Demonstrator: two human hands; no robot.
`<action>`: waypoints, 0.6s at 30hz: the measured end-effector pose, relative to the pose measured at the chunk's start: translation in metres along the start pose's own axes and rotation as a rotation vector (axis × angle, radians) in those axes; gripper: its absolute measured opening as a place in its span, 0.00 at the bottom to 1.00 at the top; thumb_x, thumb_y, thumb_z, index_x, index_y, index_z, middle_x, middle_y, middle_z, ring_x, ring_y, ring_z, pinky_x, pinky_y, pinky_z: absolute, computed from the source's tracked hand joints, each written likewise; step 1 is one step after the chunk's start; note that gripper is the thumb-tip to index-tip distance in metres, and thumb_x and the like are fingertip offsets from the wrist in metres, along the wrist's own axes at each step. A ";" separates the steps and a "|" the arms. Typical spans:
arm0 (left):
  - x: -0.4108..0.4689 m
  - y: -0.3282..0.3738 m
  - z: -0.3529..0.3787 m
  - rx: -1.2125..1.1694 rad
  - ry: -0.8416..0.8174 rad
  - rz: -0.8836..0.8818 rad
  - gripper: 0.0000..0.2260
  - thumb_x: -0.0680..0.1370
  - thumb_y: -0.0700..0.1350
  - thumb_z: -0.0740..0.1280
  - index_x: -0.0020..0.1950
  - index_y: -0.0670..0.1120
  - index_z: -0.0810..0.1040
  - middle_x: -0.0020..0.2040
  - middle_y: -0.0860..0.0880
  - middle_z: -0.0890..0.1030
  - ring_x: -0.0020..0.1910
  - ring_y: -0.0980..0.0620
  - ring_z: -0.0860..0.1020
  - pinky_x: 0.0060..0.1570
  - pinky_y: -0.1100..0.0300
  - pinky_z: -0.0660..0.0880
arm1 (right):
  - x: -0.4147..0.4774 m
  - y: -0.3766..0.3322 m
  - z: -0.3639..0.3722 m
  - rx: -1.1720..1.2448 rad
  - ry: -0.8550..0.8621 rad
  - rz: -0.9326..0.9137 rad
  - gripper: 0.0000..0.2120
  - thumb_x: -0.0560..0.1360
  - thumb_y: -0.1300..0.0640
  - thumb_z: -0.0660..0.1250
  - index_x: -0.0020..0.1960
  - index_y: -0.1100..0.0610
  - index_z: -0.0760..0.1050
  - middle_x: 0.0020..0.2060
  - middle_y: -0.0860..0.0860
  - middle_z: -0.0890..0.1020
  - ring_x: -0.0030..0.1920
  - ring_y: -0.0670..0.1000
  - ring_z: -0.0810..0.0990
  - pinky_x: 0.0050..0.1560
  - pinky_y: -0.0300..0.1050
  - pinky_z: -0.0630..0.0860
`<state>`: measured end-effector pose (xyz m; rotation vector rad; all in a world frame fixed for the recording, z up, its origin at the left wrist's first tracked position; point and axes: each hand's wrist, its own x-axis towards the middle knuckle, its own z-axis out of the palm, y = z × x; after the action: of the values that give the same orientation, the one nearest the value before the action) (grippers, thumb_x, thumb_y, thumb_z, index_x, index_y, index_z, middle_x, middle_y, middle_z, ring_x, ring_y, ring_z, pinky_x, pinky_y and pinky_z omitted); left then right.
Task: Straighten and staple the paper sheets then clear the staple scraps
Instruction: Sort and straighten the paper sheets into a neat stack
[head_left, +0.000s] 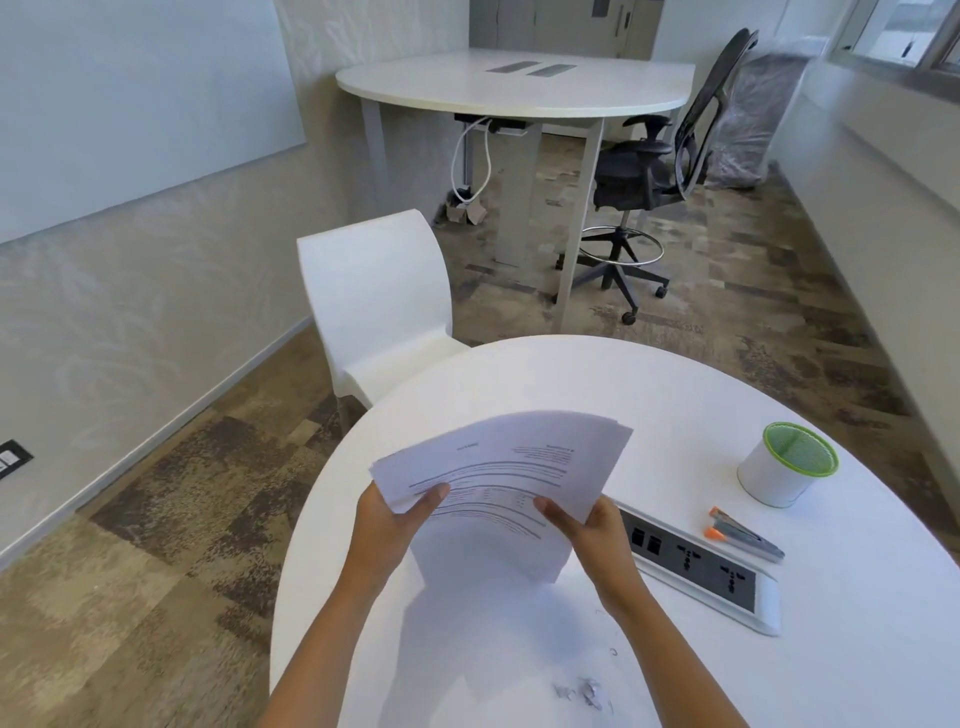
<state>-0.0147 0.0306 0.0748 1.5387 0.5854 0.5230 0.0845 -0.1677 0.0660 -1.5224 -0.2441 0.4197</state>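
A stack of printed paper sheets is held up above the round white table, its edges slightly fanned. My left hand grips the stack's left lower corner, thumb on top. My right hand grips its right lower edge. An orange and grey stapler lies on the table to the right of my right hand, apart from it. Small grey staple scraps lie scattered on the table near its front edge, below the sheets.
A grey power socket panel is set into the table between my right hand and the stapler. A white cup with a green rim stands at the right. A white chair sits behind the table; an office chair stands farther back.
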 end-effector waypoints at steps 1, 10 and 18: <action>-0.001 0.000 0.000 -0.004 -0.009 -0.004 0.17 0.71 0.38 0.73 0.59 0.43 0.76 0.49 0.51 0.82 0.48 0.56 0.80 0.38 0.72 0.76 | 0.000 0.001 -0.001 -0.001 -0.002 0.007 0.10 0.71 0.60 0.72 0.53 0.55 0.81 0.47 0.48 0.86 0.48 0.49 0.84 0.42 0.36 0.79; 0.010 0.009 -0.004 0.009 -0.248 -0.085 0.15 0.72 0.40 0.72 0.52 0.56 0.75 0.48 0.59 0.82 0.47 0.60 0.80 0.41 0.70 0.76 | 0.001 0.004 -0.008 -0.043 -0.096 0.087 0.12 0.69 0.60 0.74 0.50 0.48 0.81 0.48 0.47 0.86 0.50 0.48 0.84 0.51 0.42 0.79; 0.015 0.017 -0.002 -0.083 -0.129 -0.052 0.08 0.72 0.51 0.70 0.50 0.53 0.80 0.50 0.49 0.84 0.49 0.48 0.82 0.50 0.51 0.78 | 0.006 0.006 -0.021 -0.017 -0.083 0.102 0.09 0.73 0.63 0.70 0.52 0.56 0.82 0.47 0.48 0.86 0.49 0.48 0.84 0.47 0.35 0.79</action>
<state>-0.0035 0.0419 0.0912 1.4632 0.4971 0.4007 0.0977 -0.1844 0.0580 -1.5398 -0.2360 0.5637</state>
